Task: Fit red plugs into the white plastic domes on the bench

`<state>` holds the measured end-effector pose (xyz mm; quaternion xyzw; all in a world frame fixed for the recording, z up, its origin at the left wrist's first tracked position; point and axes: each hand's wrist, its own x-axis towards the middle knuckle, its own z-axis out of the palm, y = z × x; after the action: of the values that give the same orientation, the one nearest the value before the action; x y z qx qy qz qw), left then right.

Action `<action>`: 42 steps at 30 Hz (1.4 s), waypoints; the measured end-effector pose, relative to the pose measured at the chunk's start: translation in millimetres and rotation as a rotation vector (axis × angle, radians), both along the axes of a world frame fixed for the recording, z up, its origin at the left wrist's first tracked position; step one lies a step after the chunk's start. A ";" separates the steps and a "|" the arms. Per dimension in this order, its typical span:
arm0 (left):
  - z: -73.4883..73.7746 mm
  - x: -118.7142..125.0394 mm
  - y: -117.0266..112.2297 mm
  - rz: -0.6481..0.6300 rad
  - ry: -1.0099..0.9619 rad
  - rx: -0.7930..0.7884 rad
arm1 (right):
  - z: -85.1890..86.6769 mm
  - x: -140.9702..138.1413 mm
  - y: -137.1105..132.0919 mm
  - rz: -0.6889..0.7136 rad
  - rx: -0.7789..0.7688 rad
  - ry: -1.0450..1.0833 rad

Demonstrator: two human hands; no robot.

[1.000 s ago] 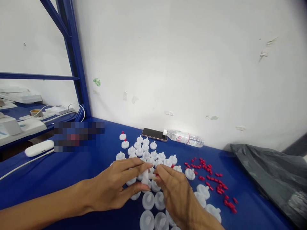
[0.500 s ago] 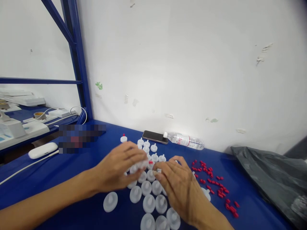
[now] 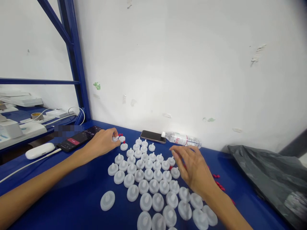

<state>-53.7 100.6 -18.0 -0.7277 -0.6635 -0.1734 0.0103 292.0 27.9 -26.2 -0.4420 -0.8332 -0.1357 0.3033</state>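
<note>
Several white round plastic caps [image 3: 148, 174] with short stems lie spread over the blue table [image 3: 79, 191]. My left hand [image 3: 102, 143] reaches to the far left of the group, its fingers pinched on a white cap with a red tip [image 3: 116, 138], beside two more red-tipped caps [image 3: 122, 139]. My right hand [image 3: 193, 166] hovers over the right side of the caps, fingers curled loosely and apart, holding nothing that I can see. It covers most of the small red pieces [image 3: 217, 176] lying there.
A dark phone [image 3: 77, 139] lies left of my left hand, another phone [image 3: 152, 136] and a lying water bottle [image 3: 182, 139] rest by the wall. A grey plastic bag [image 3: 263, 172] fills the right. A white case [image 3: 39, 150] with cable sits at left.
My hands have separated. The left one carried the red-tipped cap to the far left beside the other finished ones. The right one moved right toward the red pieces.
</note>
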 end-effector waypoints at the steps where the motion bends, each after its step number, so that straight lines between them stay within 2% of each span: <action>1: -2.0 -0.2 0.1 0.001 0.011 -0.011 | 1.4 3.9 2.4 -0.040 -0.011 -0.010; 6: -10.3 -4.2 0.9 0.015 0.072 -0.008 | 3.3 30.9 18.2 -0.171 -0.082 -0.032; 12: -14.2 -8.9 1.3 -0.024 0.130 -0.018 | -6.9 48.4 31.4 -0.161 -0.173 -0.143; 20: -14.0 -4.0 -4.6 -0.007 0.123 -0.033 | -0.3 73.7 35.4 -0.181 -0.200 -0.127; 22: -11.8 1.1 -6.9 0.002 0.114 -0.009 | -0.7 71.7 35.0 -0.138 -0.217 -0.091; 25: -6.4 10.2 -11.6 0.007 0.105 0.037 | -3.0 54.6 29.0 -0.044 -0.253 -0.034; 31: 0.5 20.3 -20.1 -0.067 0.061 0.080 | -12.2 21.9 17.3 0.121 -0.272 -0.060; 36: 1.6 21.2 -21.3 -0.070 0.034 0.095 | -16.6 25.2 21.9 0.118 -0.292 -0.095; 42: 2.3 22.4 -22.3 -0.080 0.041 0.128 | -4.1 31.0 18.7 0.016 -0.199 -0.072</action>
<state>-31.3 78.3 -15.8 -0.7548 -0.6212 -0.2006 0.0636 322.9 46.6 -30.3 -0.4579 -0.8566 -0.0657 0.2287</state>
